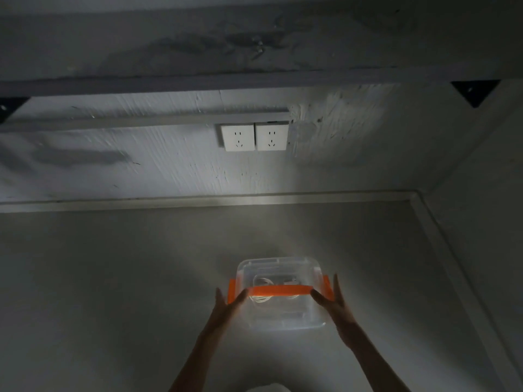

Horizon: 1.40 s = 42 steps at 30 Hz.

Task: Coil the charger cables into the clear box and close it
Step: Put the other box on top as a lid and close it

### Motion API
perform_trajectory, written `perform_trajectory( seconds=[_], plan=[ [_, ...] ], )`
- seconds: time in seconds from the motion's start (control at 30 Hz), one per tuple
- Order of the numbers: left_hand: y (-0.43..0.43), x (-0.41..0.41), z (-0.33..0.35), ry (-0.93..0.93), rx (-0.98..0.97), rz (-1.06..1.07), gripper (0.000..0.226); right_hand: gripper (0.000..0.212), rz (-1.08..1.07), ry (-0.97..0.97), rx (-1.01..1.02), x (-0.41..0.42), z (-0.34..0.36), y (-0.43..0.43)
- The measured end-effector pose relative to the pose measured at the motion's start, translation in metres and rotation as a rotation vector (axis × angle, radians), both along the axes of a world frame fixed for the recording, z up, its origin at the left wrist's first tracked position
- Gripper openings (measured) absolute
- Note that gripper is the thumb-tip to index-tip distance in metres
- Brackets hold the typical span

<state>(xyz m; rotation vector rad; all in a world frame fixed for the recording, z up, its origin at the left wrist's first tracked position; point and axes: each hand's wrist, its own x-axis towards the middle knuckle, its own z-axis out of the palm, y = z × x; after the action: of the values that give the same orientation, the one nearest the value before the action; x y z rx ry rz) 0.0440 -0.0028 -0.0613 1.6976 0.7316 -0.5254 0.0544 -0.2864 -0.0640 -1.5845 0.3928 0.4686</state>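
A clear plastic box with orange side clips and an orange handle across its lid stands on the grey table in the lower middle of the view. White coiled cables show through the lid. My left hand lies against the box's left side, fingers straight, thumb reaching the handle's left end. My right hand mirrors it on the right side, fingers straight beside the orange clip, thumb at the handle's right end.
The grey table runs back to a white wall with two white power sockets. A shelf with black brackets hangs above. A side wall closes the right.
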Motion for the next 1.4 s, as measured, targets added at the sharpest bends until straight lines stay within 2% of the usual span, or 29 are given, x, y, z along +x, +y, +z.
perform_trajectory(
  seconds=[0.07, 0.1, 0.17, 0.23, 0.37, 0.47, 0.6, 0.7, 0.77, 0.8, 0.93, 1.0, 1.1, 1.2, 1.23, 1.3, 1.33, 1.4],
  plan=[
    [0.002, -0.008, -0.001, 0.034, -0.173, 0.034, 0.096, 0.081, -0.032, 0.061, 0.195, -0.006, -0.002, 0.002],
    [0.001, -0.009, -0.001, -0.005, -0.168, 0.045, 0.091, 0.072, -0.051, 0.044, 0.227, -0.007, -0.004, 0.004],
    [-0.005, -0.008, 0.0, -0.063, -0.048, 0.066, 0.07, 0.062, -0.103, 0.023, 0.24, -0.009, -0.007, 0.008],
    [-0.013, -0.008, 0.003, -0.083, 0.109, 0.099, 0.048, 0.061, -0.128, 0.017, 0.224, -0.011, -0.009, 0.01],
    [-0.026, -0.012, 0.014, -0.26, 0.327, 0.085, 0.036, 0.064, -0.099, 0.014, 0.204, -0.009, -0.01, 0.006],
    [-0.039, -0.014, 0.022, -0.367, 0.524, 0.017, 0.038, 0.076, -0.1, 0.038, 0.187, -0.009, -0.009, 0.006],
    [-0.04, -0.017, 0.027, -0.412, 0.579, -0.007, 0.041, 0.089, -0.109, 0.079, 0.161, -0.009, -0.003, 0.01],
    [-0.038, -0.021, 0.024, -0.419, 0.569, -0.039, 0.042, 0.111, -0.186, 0.196, -0.086, -0.012, 0.004, 0.015],
    [-0.038, -0.021, 0.023, -0.426, 0.563, -0.043, 0.042, 0.122, -0.21, 0.117, -0.257, -0.013, 0.015, 0.022],
    [-0.039, -0.02, 0.023, -0.43, 0.562, -0.038, 0.042, 0.119, -0.215, 0.058, -0.337, -0.014, 0.021, 0.026],
    [-0.04, -0.019, 0.024, -0.425, 0.565, -0.039, 0.042, 0.065, -0.254, -0.07, -0.739, -0.026, 0.035, 0.038],
    [-0.039, -0.02, 0.025, -0.416, 0.561, -0.042, 0.042, 0.056, -0.228, -0.113, -0.903, -0.031, 0.039, 0.045],
    [-0.039, -0.019, 0.024, -0.355, 0.542, -0.081, 0.045, 0.052, -0.2, -0.18, -0.882, -0.032, 0.044, 0.042],
    [-0.035, -0.016, 0.028, -0.212, 0.408, -0.197, 0.066, 0.059, -0.08, -0.149, -0.596, -0.024, 0.037, 0.022],
    [-0.032, -0.016, 0.031, -0.196, 0.328, -0.254, 0.081, 0.062, -0.04, -0.119, -0.517, -0.023, 0.036, 0.016],
    [-0.026, -0.014, 0.037, -0.192, 0.209, -0.309, 0.131, 0.066, -0.007, -0.108, -0.495, -0.023, 0.036, 0.013],
    [-0.025, -0.013, 0.038, -0.182, 0.188, -0.316, 0.14, 0.065, -0.02, -0.122, -0.518, -0.024, 0.036, 0.015],
    [-0.028, -0.013, 0.04, -0.167, 0.201, -0.319, 0.112, 0.063, -0.071, -0.159, -0.572, -0.028, 0.039, 0.02]
  ],
)
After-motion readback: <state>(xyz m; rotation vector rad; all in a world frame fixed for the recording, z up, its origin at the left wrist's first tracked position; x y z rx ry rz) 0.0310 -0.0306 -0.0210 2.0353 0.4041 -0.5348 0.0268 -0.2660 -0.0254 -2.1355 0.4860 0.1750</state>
